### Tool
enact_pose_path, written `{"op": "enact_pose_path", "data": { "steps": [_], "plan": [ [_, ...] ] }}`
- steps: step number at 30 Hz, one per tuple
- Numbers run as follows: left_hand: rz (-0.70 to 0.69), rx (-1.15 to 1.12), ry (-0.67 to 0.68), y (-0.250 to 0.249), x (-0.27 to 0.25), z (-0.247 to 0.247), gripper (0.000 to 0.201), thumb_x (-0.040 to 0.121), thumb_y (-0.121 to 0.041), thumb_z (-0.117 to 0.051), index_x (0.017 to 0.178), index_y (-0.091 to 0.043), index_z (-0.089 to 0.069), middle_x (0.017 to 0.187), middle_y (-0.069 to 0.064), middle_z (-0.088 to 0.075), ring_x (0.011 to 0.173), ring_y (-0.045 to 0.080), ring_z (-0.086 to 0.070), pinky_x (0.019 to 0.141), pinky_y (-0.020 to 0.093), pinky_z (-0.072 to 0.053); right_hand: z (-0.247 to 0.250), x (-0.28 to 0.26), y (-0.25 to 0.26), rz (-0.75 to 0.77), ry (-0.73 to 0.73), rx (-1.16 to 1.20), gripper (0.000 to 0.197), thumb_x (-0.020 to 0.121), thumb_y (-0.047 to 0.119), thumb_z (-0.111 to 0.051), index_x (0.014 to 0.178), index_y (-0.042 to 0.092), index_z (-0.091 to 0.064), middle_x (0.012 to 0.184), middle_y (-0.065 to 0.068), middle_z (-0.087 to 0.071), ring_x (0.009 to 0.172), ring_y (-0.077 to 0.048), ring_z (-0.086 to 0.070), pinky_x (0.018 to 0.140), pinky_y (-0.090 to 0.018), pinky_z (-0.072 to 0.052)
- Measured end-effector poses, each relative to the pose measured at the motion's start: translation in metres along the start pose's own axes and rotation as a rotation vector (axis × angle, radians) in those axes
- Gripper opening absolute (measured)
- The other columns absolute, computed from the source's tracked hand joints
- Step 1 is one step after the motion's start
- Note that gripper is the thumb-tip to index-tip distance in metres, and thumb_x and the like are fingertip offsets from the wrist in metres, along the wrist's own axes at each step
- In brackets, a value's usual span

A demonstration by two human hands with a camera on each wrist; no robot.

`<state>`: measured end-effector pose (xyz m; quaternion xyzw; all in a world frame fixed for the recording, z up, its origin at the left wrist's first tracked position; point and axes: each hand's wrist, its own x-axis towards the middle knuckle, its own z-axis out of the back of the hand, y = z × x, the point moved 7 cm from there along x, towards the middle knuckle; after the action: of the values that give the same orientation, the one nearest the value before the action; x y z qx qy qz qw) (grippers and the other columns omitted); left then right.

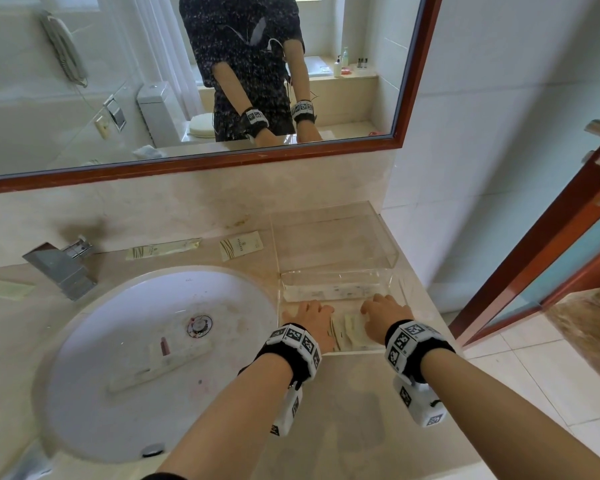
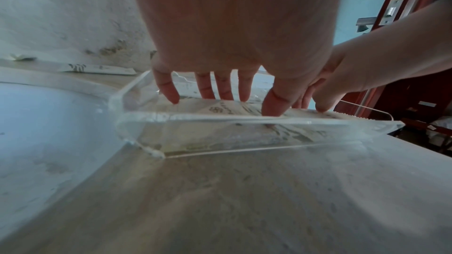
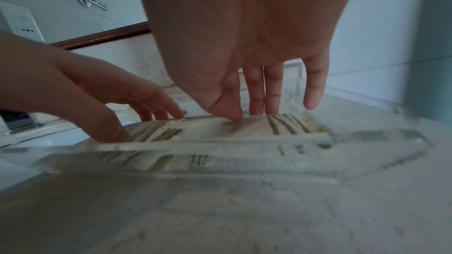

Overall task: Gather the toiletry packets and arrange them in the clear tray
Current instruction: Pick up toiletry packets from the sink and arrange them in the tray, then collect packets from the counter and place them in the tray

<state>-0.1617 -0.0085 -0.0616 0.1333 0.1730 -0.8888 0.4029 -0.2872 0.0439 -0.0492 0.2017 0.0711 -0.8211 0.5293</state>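
Pressing down with straight fingers, the left hand (image 1: 310, 318) and right hand (image 1: 385, 315) flatten packets (image 1: 352, 329) lying in the clear tray's (image 1: 326, 292) near end, gripping nothing. Arranging seems underway; next, I'd guess, someone must fetch the far-left long packet (image 1: 163, 248) and short packet (image 1: 240, 245) still on the counter (image 1: 347, 403).
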Motion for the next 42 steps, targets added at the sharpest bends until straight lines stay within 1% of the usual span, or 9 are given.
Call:
{"op": "enact_pose_path", "data": {
  "steps": [5, 10, 17, 22, 26, 31, 34, 38, 42],
  "plan": [
    [0.001, -0.028, -0.042, 0.001, -0.004, 0.009, 0.058, 0.088, -0.026, -0.057, 0.142, -0.024, -0.034, 0.147, 0.002, -0.032, 0.137, 0.024, -0.027, 0.106, 0.049, -0.028, 0.010, 0.003, 0.019, 0.090, -0.062, 0.026, 0.041, 0.091, 0.012, -0.043, 0.130, 0.023, -0.048, 0.140, 0.000, -0.042, 0.133, -0.021, -0.034, 0.107, -0.045, -0.033],
    [-0.005, -0.042, -0.194, 0.021, -0.024, 0.034, 0.058, 0.088, -0.033, -0.054, 0.142, -0.026, -0.033, 0.151, -0.001, -0.029, 0.141, 0.020, -0.023, 0.112, 0.051, -0.021, 0.028, 0.018, 0.057, 0.186, -0.147, 0.112, 0.037, 0.091, 0.012, -0.045, 0.126, 0.020, -0.054, 0.135, -0.001, -0.049, 0.129, -0.021, -0.040, 0.105, -0.042, -0.039],
    [0.199, -0.039, -0.201, 0.130, -0.061, 0.051, 0.061, 0.092, -0.039, -0.048, 0.147, -0.025, -0.024, 0.159, -0.002, -0.009, 0.149, 0.019, -0.001, 0.115, 0.059, -0.001, 0.049, 0.035, 0.181, 0.428, -0.237, 0.113, 0.033, 0.091, 0.013, -0.047, 0.122, 0.018, -0.057, 0.127, -0.002, -0.056, 0.123, -0.022, -0.046, 0.100, -0.041, -0.042],
    [0.331, 0.005, -0.177, 0.215, -0.080, 0.053, 0.063, 0.093, -0.043, -0.045, 0.148, -0.025, -0.021, 0.161, -0.002, 0.000, 0.149, 0.019, 0.007, 0.114, 0.061, 0.005, 0.042, 0.049, 0.257, 0.529, -0.206, -0.026, 0.034, 0.093, 0.017, -0.046, 0.126, 0.020, -0.053, 0.136, 0.000, -0.049, 0.130, -0.021, -0.039, 0.103, -0.039, -0.037],
    [0.359, 0.033, -0.140, 0.268, -0.076, 0.061, 0.062, 0.094, -0.041, -0.044, 0.149, -0.026, -0.019, 0.161, -0.002, 0.002, 0.150, 0.020, 0.009, 0.114, 0.061, 0.008, 0.042, 0.071, 0.290, 0.509, -0.198, -0.097, 0.034, 0.093, 0.019, -0.046, 0.127, 0.021, -0.051, 0.139, -0.001, -0.047, 0.131, -0.021, -0.038, 0.103, -0.039, -0.037],
    [0.340, 0.077, -0.112, 0.317, -0.047, 0.076, 0.062, 0.097, -0.043, -0.038, 0.151, -0.027, -0.012, 0.162, -0.001, 0.004, 0.150, 0.021, 0.008, 0.114, 0.061, 0.009, 0.041, 0.111, 0.298, 0.371, -0.155, -0.130, 0.044, 0.092, 0.017, -0.047, 0.135, 0.020, -0.043, 0.143, -0.003, -0.041, 0.135, -0.024, -0.034, 0.102, -0.042, -0.040],
    [0.339, 0.031, -0.145, 0.336, -0.026, 0.081, 0.061, 0.097, -0.039, -0.039, 0.151, -0.025, -0.013, 0.162, -0.001, -0.001, 0.150, 0.021, 0.002, 0.116, 0.060, 0.006, 0.038, 0.133, 0.295, 0.280, -0.172, -0.152, 0.047, 0.091, 0.010, -0.046, 0.137, 0.017, -0.040, 0.143, -0.006, -0.040, 0.133, -0.026, -0.035, 0.102, -0.045, -0.040],
    [0.324, 0.014, -0.150, 0.354, 0.002, 0.085, 0.063, 0.097, -0.041, -0.039, 0.151, -0.019, -0.014, 0.162, 0.001, -0.003, 0.150, 0.021, -0.001, 0.118, 0.058, 0.002, 0.034, 0.159, 0.290, 0.213, -0.193, -0.198, 0.043, 0.088, 0.001, -0.045, 0.130, 0.011, -0.044, 0.135, -0.009, -0.045, 0.124, -0.029, -0.043, 0.094, -0.044, -0.044],
    [0.299, 0.015, -0.182, 0.368, 0.028, 0.092, 0.059, 0.099, -0.034, -0.036, 0.150, -0.015, -0.015, 0.161, 0.004, -0.007, 0.150, 0.022, -0.006, 0.119, 0.057, -0.004, 0.035, 0.180, 0.288, 0.207, -0.225, -0.205, 0.038, 0.090, 0.004, -0.046, 0.127, 0.011, -0.045, 0.131, -0.008, -0.048, 0.119, -0.030, -0.048, 0.088, -0.044, -0.046]
  ]
}}
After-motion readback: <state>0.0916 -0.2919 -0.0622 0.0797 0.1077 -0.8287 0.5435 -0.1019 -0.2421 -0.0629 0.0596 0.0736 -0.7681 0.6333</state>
